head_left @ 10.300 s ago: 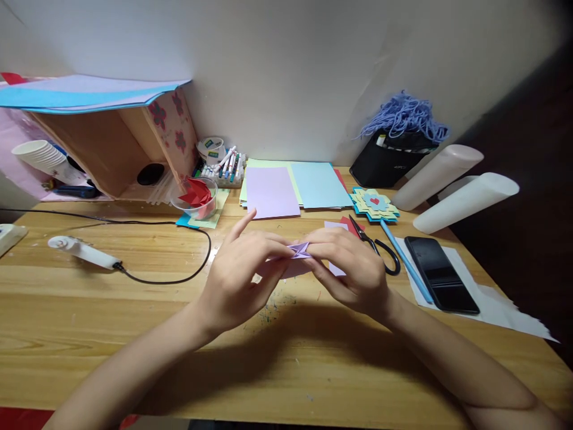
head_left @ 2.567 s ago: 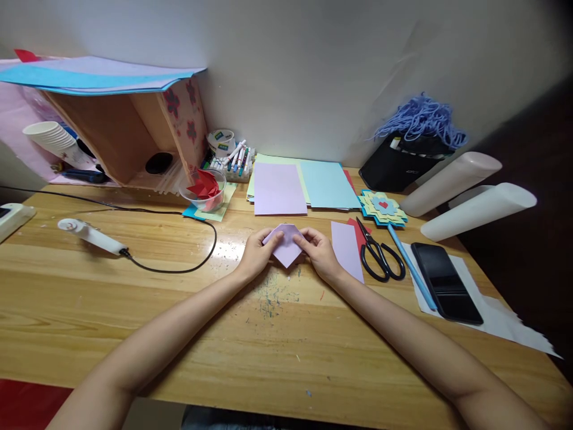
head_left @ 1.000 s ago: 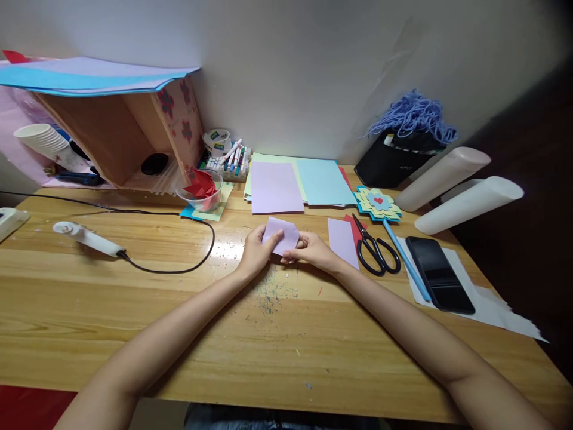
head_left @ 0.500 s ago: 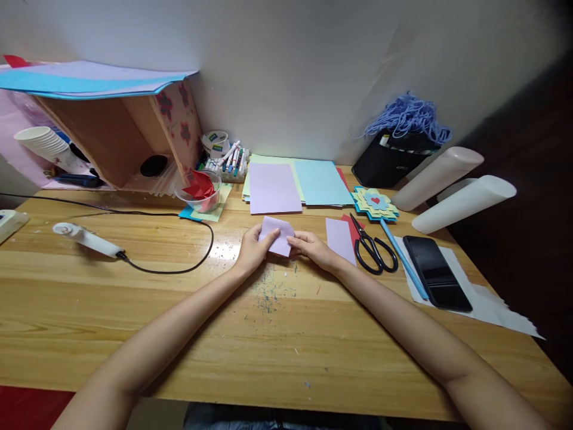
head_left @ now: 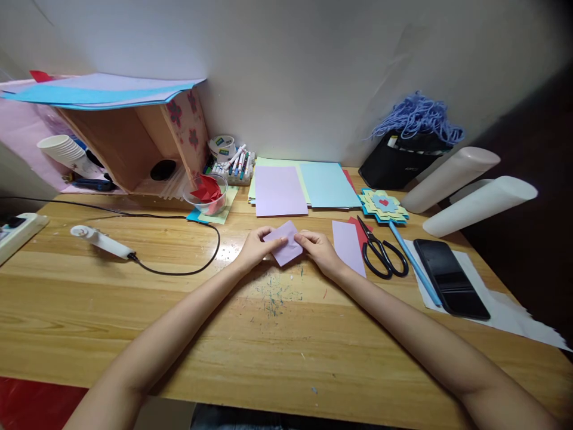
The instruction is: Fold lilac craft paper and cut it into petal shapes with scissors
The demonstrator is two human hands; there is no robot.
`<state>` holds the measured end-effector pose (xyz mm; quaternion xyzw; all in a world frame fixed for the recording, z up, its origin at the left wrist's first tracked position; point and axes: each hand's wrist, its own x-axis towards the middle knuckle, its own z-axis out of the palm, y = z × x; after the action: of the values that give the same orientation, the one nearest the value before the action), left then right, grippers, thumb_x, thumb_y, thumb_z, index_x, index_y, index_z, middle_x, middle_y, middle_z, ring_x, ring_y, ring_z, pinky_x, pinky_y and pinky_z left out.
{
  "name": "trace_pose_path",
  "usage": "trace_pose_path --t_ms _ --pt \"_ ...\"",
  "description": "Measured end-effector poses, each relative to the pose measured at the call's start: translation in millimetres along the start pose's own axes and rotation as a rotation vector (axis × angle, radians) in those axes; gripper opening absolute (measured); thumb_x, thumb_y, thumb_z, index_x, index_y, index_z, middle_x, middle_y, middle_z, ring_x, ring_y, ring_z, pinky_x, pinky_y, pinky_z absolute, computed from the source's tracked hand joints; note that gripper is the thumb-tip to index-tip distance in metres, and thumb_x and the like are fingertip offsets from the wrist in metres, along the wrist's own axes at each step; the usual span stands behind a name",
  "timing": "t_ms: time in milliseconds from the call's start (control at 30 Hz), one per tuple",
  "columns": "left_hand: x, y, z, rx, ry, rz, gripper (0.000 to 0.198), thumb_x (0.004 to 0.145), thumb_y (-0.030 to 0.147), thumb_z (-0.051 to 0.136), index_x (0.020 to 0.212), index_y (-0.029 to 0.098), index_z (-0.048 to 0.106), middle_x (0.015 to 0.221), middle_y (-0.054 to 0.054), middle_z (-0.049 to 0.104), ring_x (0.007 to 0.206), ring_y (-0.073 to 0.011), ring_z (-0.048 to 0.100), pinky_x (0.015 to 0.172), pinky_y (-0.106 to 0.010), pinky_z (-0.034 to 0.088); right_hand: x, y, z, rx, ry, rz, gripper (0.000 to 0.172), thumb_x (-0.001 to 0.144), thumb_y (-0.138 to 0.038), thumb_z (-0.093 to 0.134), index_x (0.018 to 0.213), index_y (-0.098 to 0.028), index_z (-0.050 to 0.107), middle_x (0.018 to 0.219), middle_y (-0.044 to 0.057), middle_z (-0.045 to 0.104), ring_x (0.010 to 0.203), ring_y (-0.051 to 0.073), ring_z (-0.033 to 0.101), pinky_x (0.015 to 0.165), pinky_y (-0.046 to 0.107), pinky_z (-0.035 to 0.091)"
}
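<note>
A small piece of lilac paper (head_left: pixel 283 246) is held between both hands just above the wooden table. My left hand (head_left: pixel 257 248) grips its left side, thumb lying on top and fingers underneath. At the right corner, my right hand (head_left: pixel 319 248) pinches the paper between thumb and fingers. Close to my right hand lies a lilac paper strip (head_left: pixel 349 246), partly over a red piece of paper (head_left: pixel 360 230). Black-handled scissors (head_left: pixel 384 255) rest beside the strip.
Behind the hands lie a lilac sheet (head_left: pixel 281 190) and a light blue sheet (head_left: pixel 333 185). To the left are a white glue gun (head_left: pixel 102 242) with its cord and a clear bowl (head_left: pixel 219 200) of red paper. A phone (head_left: pixel 450 278) and a blue paper stick (head_left: pixel 414 263) are at right.
The lilac paper has been turned so that a corner points up. My right thumb now presses on its right corner. The whole view has shifted slightly.
</note>
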<state>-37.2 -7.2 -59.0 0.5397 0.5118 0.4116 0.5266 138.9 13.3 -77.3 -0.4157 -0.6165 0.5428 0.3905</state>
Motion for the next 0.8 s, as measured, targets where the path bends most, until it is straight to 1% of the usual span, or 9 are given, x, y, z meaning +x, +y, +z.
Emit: trace_pose_path --t_ms 67,133,233,333,400,500,633,700,800 --pt "-3 -2 4.7 0.011 -0.021 0.03 0.035 0.063 0.039 0.071 0.084 0.013 0.063 0.073 -0.004 0.063 0.062 -0.0121 0.054 0.055 -0.021 0.041 -2 1 3 -0.052 0.097 -0.063 0.04 0.078 -0.049 0.053 0.054 -0.017 0.054 0.061 -0.001 0.046 0.06 0.012 0.043 0.059 0.024 0.037" --pt "-5 -4 8.1 0.007 -0.089 -0.003 0.036 0.064 0.04 0.069 0.087 0.013 0.062 0.067 -0.003 0.062 0.055 -0.0113 0.053 0.05 -0.021 0.04 -3 0 4 -0.049 0.129 -0.077 0.041 0.078 -0.049 0.053 0.053 -0.017 0.052 0.061 -0.001 0.046 0.061 0.012 0.044 0.059 0.025 0.038" --pt "-7 -4 7.4 -0.047 -0.197 -0.058 0.034 0.07 0.042 0.063 0.087 0.012 0.06 0.068 -0.006 0.063 0.055 -0.0125 0.056 0.046 -0.02 0.039 -4 -3 4 0.043 0.069 -0.007 0.034 0.073 -0.048 0.06 0.058 -0.017 0.058 0.062 0.0 0.053 0.06 0.012 0.049 0.059 0.024 0.041" --pt "-4 -4 1.8 -0.112 -0.281 -0.049 0.033 0.073 0.041 0.062 0.085 0.011 0.059 0.072 -0.009 0.064 0.061 -0.0145 0.06 0.054 -0.023 0.044 -2 -8 2 0.115 -0.038 0.084 0.028 0.066 -0.042 0.069 0.073 -0.016 0.063 0.068 0.001 0.061 0.06 0.012 0.053 0.055 0.023 0.042" --pt "-2 -5 -1.3 -0.132 -0.276 -0.039 0.033 0.073 0.042 0.061 0.085 0.012 0.057 0.07 -0.007 0.062 0.058 -0.013 0.058 0.056 -0.025 0.046 -2 -10 1 0.118 -0.064 0.118 0.031 0.062 -0.038 0.073 0.079 -0.015 0.063 0.069 0.001 0.062 0.056 0.011 0.053 0.05 0.021 0.041" --pt "-1 -6 -2.8 -0.064 -0.258 -0.034 0.033 0.074 0.045 0.058 0.083 0.013 0.055 0.066 -0.004 0.059 0.055 -0.0114 0.055 0.053 -0.023 0.045 -2 -10 2 0.105 -0.061 0.162 0.03 0.06 -0.036 0.074 0.075 -0.014 0.062 0.059 0.0 0.06 0.046 0.009 0.048 0.041 0.02 0.036" --pt "-1 -3 -3.1 0.046 -0.26 -0.039 0.034 0.075 0.047 0.056 0.076 0.013 0.055 0.059 -0.001 0.055 0.049 -0.0094 0.05 0.047 -0.02 0.039 -2 -7 3 0.104 -0.081 0.158 0.029 0.064 -0.038 0.071 0.077 -0.013 0.064 0.055 0.0 0.062 0.043 0.008 0.051 0.041 0.019 0.039" --pt "-1 -1 -4.2 0.058 -0.272 -0.036 0.034 0.075 0.047 0.056 0.074 0.013 0.055 0.057 0.0 0.054 0.046 -0.0078 0.047 0.044 -0.019 0.035 -1 -5 3 0.116 -0.075 0.172 0.032 0.065 -0.043 0.069 0.072 -0.012 0.064 0.051 0.0 0.062 0.041 0.009 0.053 0.041 0.019 0.042" --pt "1 1 -6.8 0.051 -0.269 -0.04 0.033 0.073 0.047 0.059 0.069 0.014 0.055 0.053 0.0 0.053 0.042 -0.0066 0.042 0.04 -0.018 0.031 1 -3 1 0.154 -0.059 0.207 0.041 0.065 -0.053 0.065 0.059 -0.012 0.059 0.046 0.002 0.061 0.036 0.01 0.054 0.037 0.02 0.042"
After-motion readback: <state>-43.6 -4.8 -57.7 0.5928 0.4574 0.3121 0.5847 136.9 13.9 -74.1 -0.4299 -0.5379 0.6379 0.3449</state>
